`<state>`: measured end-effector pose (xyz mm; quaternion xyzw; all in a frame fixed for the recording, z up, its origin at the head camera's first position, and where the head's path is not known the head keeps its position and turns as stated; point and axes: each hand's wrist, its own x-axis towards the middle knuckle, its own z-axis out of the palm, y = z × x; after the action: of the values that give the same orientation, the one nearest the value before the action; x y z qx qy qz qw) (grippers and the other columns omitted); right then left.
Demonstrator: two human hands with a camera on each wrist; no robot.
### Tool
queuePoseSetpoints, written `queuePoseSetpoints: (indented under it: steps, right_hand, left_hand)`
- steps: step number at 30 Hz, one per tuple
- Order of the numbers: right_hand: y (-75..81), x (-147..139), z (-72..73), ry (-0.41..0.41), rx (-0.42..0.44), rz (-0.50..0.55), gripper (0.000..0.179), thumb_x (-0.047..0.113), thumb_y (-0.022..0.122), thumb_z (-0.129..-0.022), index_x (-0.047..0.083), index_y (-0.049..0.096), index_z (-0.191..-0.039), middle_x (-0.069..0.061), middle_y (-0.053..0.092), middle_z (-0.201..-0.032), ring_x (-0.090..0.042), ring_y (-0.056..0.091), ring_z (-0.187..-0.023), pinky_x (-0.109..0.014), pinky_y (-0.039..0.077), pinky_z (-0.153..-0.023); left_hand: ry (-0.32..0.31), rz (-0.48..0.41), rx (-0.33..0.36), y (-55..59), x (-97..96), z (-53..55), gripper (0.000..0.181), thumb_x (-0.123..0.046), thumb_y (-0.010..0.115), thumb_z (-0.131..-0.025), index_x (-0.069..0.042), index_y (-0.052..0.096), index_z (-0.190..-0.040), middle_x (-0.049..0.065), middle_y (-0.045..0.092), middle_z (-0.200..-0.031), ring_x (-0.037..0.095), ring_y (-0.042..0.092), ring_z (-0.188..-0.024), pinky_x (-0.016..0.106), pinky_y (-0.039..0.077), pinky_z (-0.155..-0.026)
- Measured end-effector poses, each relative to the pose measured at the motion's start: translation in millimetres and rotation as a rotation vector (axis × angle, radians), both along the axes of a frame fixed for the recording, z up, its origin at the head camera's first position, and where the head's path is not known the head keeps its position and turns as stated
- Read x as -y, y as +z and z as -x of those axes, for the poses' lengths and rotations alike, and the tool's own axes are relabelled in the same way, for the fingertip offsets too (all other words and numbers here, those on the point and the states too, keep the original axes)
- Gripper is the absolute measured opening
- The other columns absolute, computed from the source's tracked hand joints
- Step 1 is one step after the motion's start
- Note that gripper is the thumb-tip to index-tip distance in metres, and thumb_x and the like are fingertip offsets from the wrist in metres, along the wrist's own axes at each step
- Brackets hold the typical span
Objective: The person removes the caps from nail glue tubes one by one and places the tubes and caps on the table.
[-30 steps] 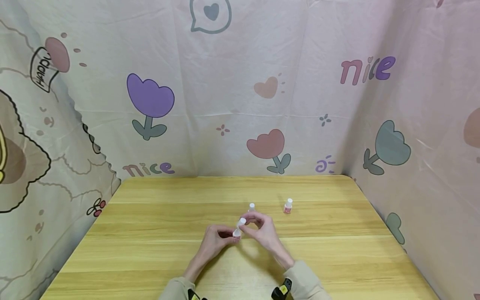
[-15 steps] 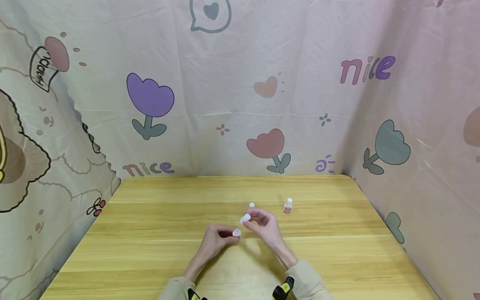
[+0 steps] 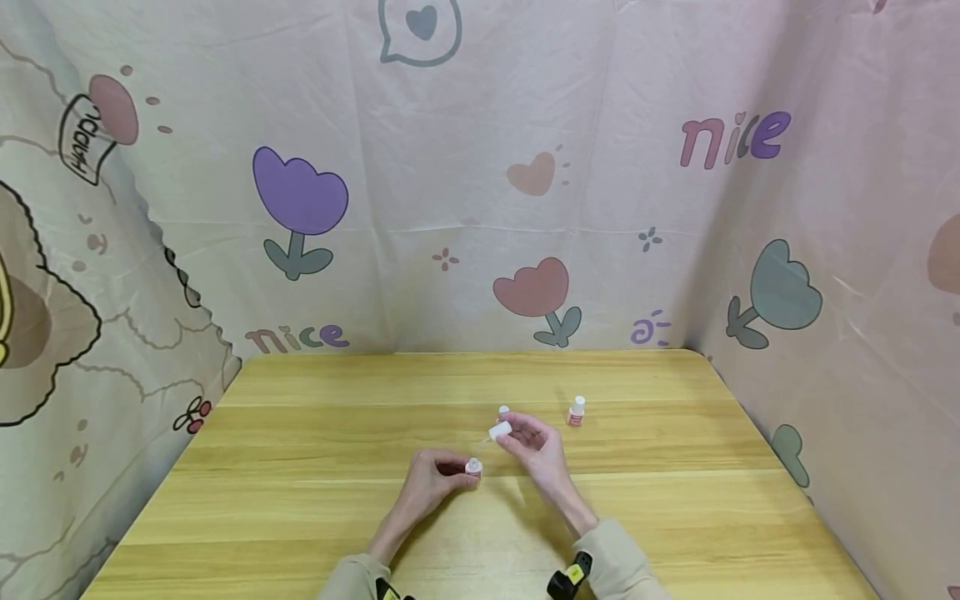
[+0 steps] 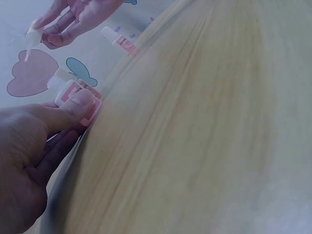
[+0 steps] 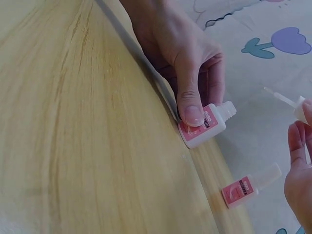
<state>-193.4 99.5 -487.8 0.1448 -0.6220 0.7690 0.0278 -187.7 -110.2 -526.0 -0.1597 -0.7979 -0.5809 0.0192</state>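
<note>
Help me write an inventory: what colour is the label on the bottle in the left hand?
The label is pink; the right wrist view shows it best.

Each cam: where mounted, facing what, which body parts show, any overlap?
Head: on the head, facing forward and down at the table; left hand, right hand and sleeves show.
Left wrist: on that wrist, facing the uncapped bottle; left hand large, right hand at top.
Right wrist: on that wrist, facing the left hand and uncapped bottle; right hand partly shows at the right edge.
Shared: both wrist views show the uncapped bottle and the cap.
</note>
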Motion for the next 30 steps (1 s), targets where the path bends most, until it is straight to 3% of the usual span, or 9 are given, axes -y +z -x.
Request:
queuePoseSetpoints:
  steps: [7,13,17,21,27,30]
  right_hand:
    - [-0.6,-1.1,-0.6,-0.001,-0.023,0.029,0.044,-0.006,0.070,-0.087,-0.022,0.053,-0.124,0.007,0.073,-0.114,-0.004,0.069,-0.104,-0.019,0.055,-0.094]
    - [1.0,-1.6,-1.7,-0.011,0.030,0.033,0.042,-0.006,0.068,-0.088,-0.023,0.052,-0.123,-0.033,0.061,-0.129,-0.004,0.069,-0.101,-0.020,0.056,-0.090]
    - [2.4,-1.0,-1.8,-0.024,0.055,0.029,0.040,-0.008,0.066,-0.088,-0.023,0.053,-0.123,-0.043,0.054,-0.131,-0.004,0.068,-0.098,-0.019,0.056,-0.089]
    - [3.0,-1.0,-1.9,-0.032,0.041,0.019,0.040,-0.008,0.067,-0.087,-0.023,0.054,-0.121,-0.036,0.061,-0.125,-0.004,0.069,-0.094,-0.019,0.057,-0.087]
    - [2.1,-0.8,-0.9,-0.015,0.047,0.041,0.043,-0.008,0.071,-0.085,-0.024,0.053,-0.120,0.002,0.075,-0.106,-0.005,0.071,-0.093,-0.022,0.058,-0.086]
    - [1.0,-0.9,-0.4,0.001,0.047,0.051,0.043,-0.008,0.070,-0.085,-0.025,0.052,-0.120,0.006,0.074,-0.105,-0.005,0.071,-0.094,-0.023,0.059,-0.087]
  left_hand:
    - [0.001,0.000,-0.004,0.2,0.3,-0.5,0.020,-0.010,0.089,-0.073,-0.008,0.081,-0.092,0.010,0.079,-0.088,0.001,0.070,-0.077,0.019,0.057,-0.072]
    - [-0.004,-0.006,-0.006,0.4,-0.1,-0.7,0.020,-0.009,0.089,-0.073,-0.008,0.081,-0.092,0.010,0.080,-0.088,0.001,0.070,-0.077,0.019,0.057,-0.072]
    - [-0.002,-0.006,-0.006,0.7,-0.1,-0.9,0.021,-0.009,0.088,-0.073,-0.007,0.081,-0.092,0.010,0.080,-0.089,0.001,0.070,-0.078,0.019,0.057,-0.073]
    - [0.002,-0.001,-0.005,1.0,0.1,-1.2,0.020,-0.009,0.088,-0.074,-0.007,0.081,-0.093,0.010,0.080,-0.089,0.001,0.070,-0.078,0.019,0.057,-0.072]
    - [-0.004,-0.002,-0.006,1.7,0.3,-1.6,0.020,-0.009,0.088,-0.074,-0.007,0.081,-0.092,0.010,0.079,-0.089,0.001,0.070,-0.077,0.019,0.057,-0.072]
    - [-0.006,-0.006,-0.007,1.9,0.1,-1.6,0.020,-0.008,0.088,-0.074,-0.007,0.081,-0.092,0.011,0.079,-0.088,0.001,0.070,-0.077,0.019,0.057,-0.072]
